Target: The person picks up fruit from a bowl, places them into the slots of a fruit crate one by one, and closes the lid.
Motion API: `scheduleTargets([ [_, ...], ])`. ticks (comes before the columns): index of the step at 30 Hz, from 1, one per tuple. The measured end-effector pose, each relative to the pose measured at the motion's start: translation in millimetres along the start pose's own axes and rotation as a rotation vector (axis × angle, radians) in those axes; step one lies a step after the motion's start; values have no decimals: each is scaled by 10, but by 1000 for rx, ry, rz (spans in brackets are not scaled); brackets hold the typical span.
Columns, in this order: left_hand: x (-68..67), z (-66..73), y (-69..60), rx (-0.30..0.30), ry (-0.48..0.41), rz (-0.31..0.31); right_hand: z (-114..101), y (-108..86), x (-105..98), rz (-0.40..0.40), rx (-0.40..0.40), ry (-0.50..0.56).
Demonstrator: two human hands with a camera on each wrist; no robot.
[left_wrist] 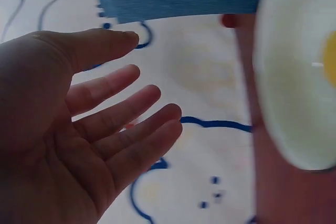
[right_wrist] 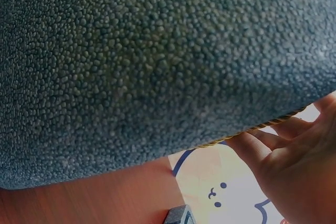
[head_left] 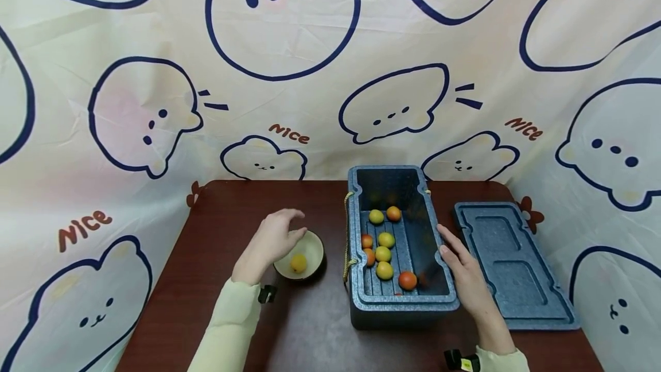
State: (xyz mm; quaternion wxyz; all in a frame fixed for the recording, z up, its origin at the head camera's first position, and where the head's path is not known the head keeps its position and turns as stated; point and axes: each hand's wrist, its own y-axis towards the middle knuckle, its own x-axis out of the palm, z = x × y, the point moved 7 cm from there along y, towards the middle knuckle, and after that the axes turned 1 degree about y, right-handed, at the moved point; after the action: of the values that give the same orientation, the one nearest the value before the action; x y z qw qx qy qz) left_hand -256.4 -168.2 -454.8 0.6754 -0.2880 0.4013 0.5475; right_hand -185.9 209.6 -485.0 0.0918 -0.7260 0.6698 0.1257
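Note:
A small pale bowl [head_left: 316, 248] stands on the table, with one yellow fruit [head_left: 298, 263] inside. Over the bowl's left rim hovers my left hand [head_left: 273, 235], its fingers extended and nothing held; the left wrist view shows the bare palm beside the bowl [left_wrist: 283, 93]. To the right is a blue-grey foam box [head_left: 403, 303] without its lid. Several small yellow-green fruits [head_left: 384, 270] and orange-red fruits [head_left: 407, 281] lie on its floor. My right hand [head_left: 467, 274] rests against the box's right wall, fingertips at the rim.
The box's lid [head_left: 521, 268] lies flat on the table to the right. A yellow cord [head_left: 347, 240] hangs along the box's left side. The brown table [head_left: 310, 332] meets a cartoon-printed cloth [head_left: 279, 102] at the back and sides.

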Motion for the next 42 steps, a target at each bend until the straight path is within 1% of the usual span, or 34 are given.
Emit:
scheduleTargets([
  [5, 271, -176, -104, -51, -3, -20, -1, 1, -4, 2, 1, -4],
  [9, 452, -293, -163, -72, 10, -20, -5, 3, 4, -3, -5, 0],
  [14, 610, -379, -209, -69, 46, -21, -10, 3, 5, -3, -20, 5],
  [19, 753, -447, -243, -97, 50, -70, -14, 6, -8, -1, -19, -7],
  [21, 804, -456, -251, -99, 41, -85, -16, 5, -14, 1, -11, -12],
  [23, 839, -442, -249, -76, 45, -92, -18, 2, -16, 2, -7, -17],
  [27, 869, -402, -240, -22, 82, -86, -14, 2, -1, -6, -14, 2],
  [34, 887, -397, -236, -22, 101, -106, -4, 5, 10, -5, -38, 20],
  [42, 900, -403, -240, -5, 102, -104, -6, 7, 7, -8, -34, 12],
])
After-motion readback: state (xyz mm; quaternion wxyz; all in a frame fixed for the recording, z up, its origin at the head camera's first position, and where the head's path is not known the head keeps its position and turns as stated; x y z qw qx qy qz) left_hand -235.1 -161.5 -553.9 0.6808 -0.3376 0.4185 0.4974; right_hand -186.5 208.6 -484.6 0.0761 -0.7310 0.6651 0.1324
